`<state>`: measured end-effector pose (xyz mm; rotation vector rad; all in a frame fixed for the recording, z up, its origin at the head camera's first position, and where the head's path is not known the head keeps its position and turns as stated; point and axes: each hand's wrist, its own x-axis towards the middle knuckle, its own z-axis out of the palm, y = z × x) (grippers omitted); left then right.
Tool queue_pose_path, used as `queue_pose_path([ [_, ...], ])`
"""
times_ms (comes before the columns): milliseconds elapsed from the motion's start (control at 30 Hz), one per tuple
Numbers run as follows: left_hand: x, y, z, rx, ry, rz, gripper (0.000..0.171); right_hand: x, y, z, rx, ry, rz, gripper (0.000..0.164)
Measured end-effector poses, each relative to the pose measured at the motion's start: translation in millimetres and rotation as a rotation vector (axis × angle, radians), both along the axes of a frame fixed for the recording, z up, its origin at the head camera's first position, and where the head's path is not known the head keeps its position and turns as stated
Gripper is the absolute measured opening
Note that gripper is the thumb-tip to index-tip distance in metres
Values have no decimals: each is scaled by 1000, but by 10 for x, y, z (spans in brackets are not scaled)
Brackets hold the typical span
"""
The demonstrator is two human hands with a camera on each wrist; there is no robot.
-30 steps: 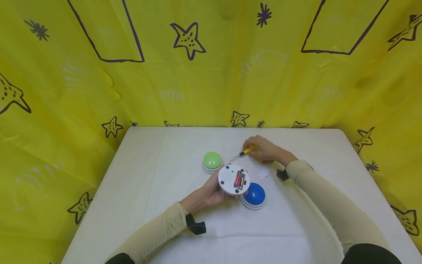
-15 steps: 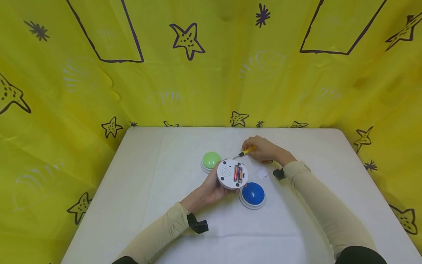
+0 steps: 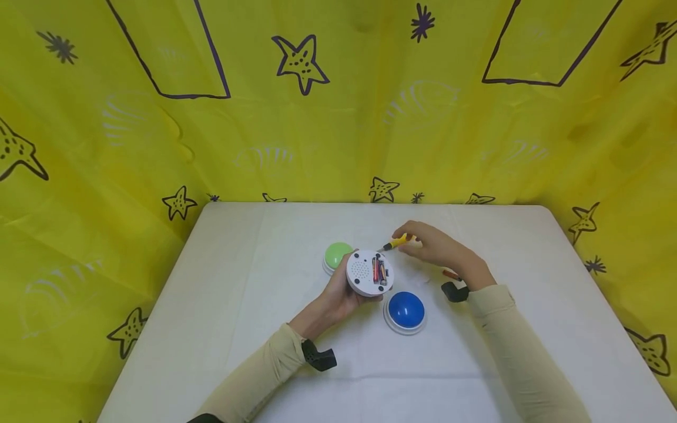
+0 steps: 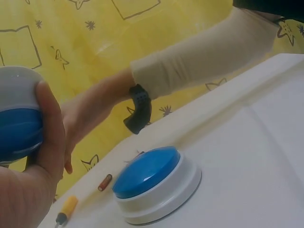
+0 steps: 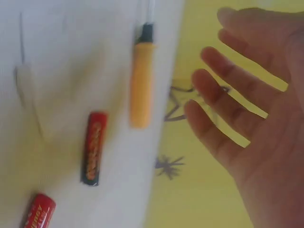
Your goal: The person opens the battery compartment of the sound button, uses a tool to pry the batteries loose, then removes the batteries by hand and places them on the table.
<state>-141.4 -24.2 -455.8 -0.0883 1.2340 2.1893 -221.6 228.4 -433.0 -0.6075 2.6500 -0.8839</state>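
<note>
My left hand (image 3: pixel 341 294) grips a round white push-button buzzer (image 3: pixel 361 282), underside up, its blue dome (image 4: pixel 21 130) facing down in the left wrist view. Its battery bay lies uncovered, with red batteries (image 3: pixel 378 271) inside. Fingers spread and holding nothing, my right hand (image 3: pixel 436 245) hovers over a yellow-handled screwdriver (image 3: pixel 398 241). In the right wrist view the screwdriver (image 5: pixel 141 85) lies on the white table beside a loose red battery (image 5: pixel 95 148). Part of another red battery (image 5: pixel 40 211) shows at the lower edge.
A blue-domed buzzer (image 3: pixel 406 310) stands dome up, nearer than the held one. A green-domed buzzer (image 3: pixel 337 255) stands behind my left hand, partly covered by it. A small pale piece (image 5: pixel 29 90) lies on the table. Yellow patterned cloth (image 3: pixel 338 147) surrounds the table.
My right hand has let go of the screwdriver, opened its fingers and shifted slightly right. My left hand has moved the buzzer a little up and away.
</note>
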Motion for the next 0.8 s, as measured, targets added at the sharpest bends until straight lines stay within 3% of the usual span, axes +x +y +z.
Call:
queue_pose_path([
  [333,-18,32,-24,7,-14,40,60,474,-101,143,-78,130,70,37],
  [567,-40,15,-61,17,-11,41,61,674,-171,112,-221,370,189,39],
  [800,-54,19,-88,21,-9,30,61,809,-274,122,-224,373,173,39],
])
